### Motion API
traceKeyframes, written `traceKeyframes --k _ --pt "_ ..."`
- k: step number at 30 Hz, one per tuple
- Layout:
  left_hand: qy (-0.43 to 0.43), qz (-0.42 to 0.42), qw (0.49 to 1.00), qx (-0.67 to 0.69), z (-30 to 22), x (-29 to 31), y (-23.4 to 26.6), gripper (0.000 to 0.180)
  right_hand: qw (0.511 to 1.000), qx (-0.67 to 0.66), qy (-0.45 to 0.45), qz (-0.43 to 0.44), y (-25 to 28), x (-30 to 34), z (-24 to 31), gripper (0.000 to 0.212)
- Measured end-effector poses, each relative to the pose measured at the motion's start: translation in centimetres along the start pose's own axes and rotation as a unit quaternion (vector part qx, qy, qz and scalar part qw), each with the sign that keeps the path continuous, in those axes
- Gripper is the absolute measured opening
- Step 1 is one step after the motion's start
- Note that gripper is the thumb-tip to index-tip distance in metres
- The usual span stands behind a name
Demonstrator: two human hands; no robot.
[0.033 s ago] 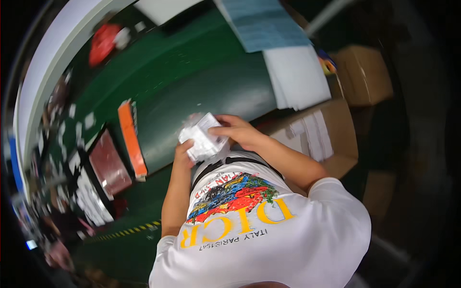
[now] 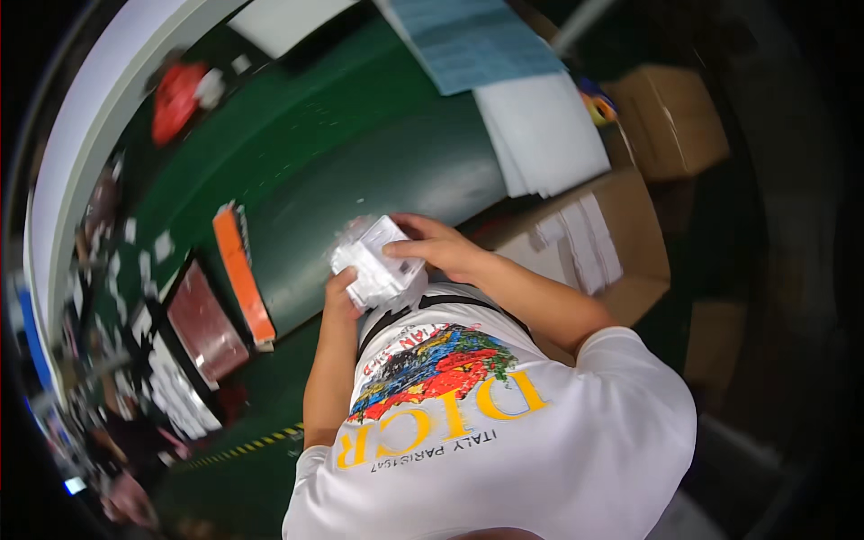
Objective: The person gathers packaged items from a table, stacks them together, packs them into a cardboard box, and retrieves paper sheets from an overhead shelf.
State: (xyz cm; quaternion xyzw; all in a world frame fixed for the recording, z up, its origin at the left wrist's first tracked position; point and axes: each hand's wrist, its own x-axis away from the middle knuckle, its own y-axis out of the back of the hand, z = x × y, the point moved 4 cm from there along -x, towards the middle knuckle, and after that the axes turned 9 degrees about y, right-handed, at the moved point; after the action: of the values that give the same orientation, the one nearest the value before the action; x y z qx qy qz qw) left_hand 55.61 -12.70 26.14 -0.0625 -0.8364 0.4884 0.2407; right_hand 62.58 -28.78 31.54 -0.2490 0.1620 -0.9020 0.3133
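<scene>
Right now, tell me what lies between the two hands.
In the head view, a boxy white package lies between the left hand and the right hand, held by both.

We list one packet bundle (image 2: 376,259), white; worktop (image 2: 423,171), dark green; strip (image 2: 242,274), orange; sheet (image 2: 477,45), grey-blue; stacked sheets (image 2: 547,130), white; carton (image 2: 679,121), brown; tape line (image 2: 252,446), striped yellow and black; our shirt (image 2: 549,450), white, bearing a multicoloured print (image 2: 441,373) with yellow lettering (image 2: 495,402).
</scene>
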Motion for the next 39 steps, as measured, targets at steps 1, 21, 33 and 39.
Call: traceKeyframes --k 1,21,33,39 --pt "0.012 -0.021 0.999 -0.032 0.5 -0.7 -1.2 0.101 0.999 -0.013 0.011 -0.028 1.0 0.8 -0.6 0.074" --pt "0.19 0.359 0.847 -0.345 4.8 -7.3 -15.7 0.086 0.922 -0.273 0.24 -0.134 0.1 15.0 -1.7 0.079" --pt "0.174 0.107 0.872 -0.444 10.0 -11.6 -11.0 0.062 0.794 -0.253 0.228 -0.503 17.8 24.8 -10.5 0.049" --pt "0.182 -0.086 0.835 -0.511 7.6 -8.9 -4.3 0.054 0.658 0.05 -0.084 -0.746 31.7 25.7 -24.9 0.1"
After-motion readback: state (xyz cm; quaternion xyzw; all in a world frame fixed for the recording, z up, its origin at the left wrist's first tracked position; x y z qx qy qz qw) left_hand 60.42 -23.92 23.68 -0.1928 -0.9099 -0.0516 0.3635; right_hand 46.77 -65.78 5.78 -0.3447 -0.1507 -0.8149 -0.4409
